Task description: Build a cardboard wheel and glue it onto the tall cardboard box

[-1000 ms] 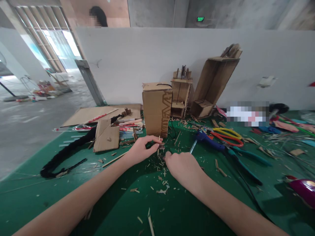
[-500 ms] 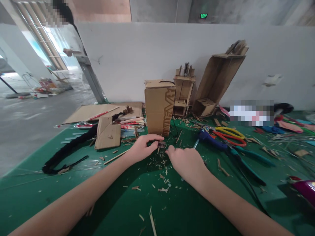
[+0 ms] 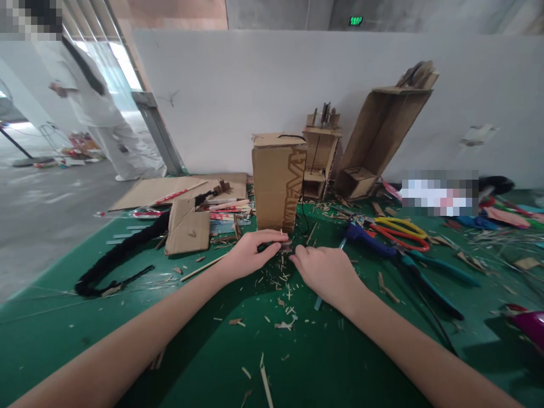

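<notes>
Both hands have crept a little closer together since a moment ago, and a person in white has walked into view at the far left [image 3: 91, 107]. My left hand [image 3: 249, 256] is curled around a small dark piece [image 3: 284, 247], pinching it between thumb and fingers just above the green table [image 3: 127, 334]. My right hand [image 3: 327, 272] sits right beside it with its fingertips touching the same piece, fingers bent in (I cannot tell if it truly grips). A thin little stick pokes up from the piece. Wood chips [image 3: 283, 294] lie all around under my hands. Just behind them stands a tall cardboard box [image 3: 278, 178]. Off to the right lie the yellow and orange scissors [image 3: 399, 232] and the teal pliers [image 3: 429, 277].
</notes>
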Demonstrator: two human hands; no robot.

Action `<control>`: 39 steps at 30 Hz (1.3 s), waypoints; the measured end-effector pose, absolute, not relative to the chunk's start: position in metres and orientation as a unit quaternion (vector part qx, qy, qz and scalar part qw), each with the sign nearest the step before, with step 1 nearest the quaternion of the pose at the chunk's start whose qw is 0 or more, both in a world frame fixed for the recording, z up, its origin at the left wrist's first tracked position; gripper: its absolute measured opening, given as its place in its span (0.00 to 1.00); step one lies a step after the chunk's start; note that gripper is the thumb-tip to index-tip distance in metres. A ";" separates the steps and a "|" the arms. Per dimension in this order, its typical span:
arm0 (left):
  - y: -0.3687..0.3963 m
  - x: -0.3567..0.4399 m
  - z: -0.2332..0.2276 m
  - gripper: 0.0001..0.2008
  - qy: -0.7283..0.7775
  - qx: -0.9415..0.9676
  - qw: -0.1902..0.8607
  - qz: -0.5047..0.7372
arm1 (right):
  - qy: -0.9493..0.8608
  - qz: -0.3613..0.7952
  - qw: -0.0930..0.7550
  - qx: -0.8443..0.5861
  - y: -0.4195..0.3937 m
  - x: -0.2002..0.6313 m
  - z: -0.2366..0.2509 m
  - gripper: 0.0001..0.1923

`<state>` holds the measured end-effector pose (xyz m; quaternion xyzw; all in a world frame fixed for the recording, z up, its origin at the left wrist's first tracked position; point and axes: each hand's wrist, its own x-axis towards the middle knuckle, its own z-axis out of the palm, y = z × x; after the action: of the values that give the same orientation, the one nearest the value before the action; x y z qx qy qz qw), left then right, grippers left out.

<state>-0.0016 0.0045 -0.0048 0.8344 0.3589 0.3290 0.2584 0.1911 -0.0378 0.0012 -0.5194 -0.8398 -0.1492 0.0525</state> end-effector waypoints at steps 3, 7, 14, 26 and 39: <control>0.005 -0.002 -0.006 0.16 0.367 0.827 0.276 0.324 | -0.836 -0.156 0.046 -0.524 -0.037 0.190 -0.001 0.17; 0.004 -0.002 -0.008 0.20 0.363 0.814 0.305 0.335 | -0.833 -0.155 0.029 -0.529 -0.039 0.188 -0.002 0.18; 0.002 0.000 -0.005 0.16 0.351 0.821 0.307 0.330 | -0.844 -0.133 0.007 -0.520 -0.044 0.185 0.004 0.16; 0.002 0.001 -0.004 0.11 0.354 0.827 0.292 0.324 | -0.827 -0.125 0.010 -0.548 -0.048 0.185 -0.001 0.18; 0.003 0.000 -0.007 0.08 0.331 0.824 0.314 0.337 | -0.830 -0.115 0.000 -0.546 -0.049 0.183 0.000 0.17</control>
<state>-0.0004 0.0027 -0.0067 0.8237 0.3308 0.3372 0.3137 0.1833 -0.0493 -0.0004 -0.5457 -0.8300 -0.1154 -0.0005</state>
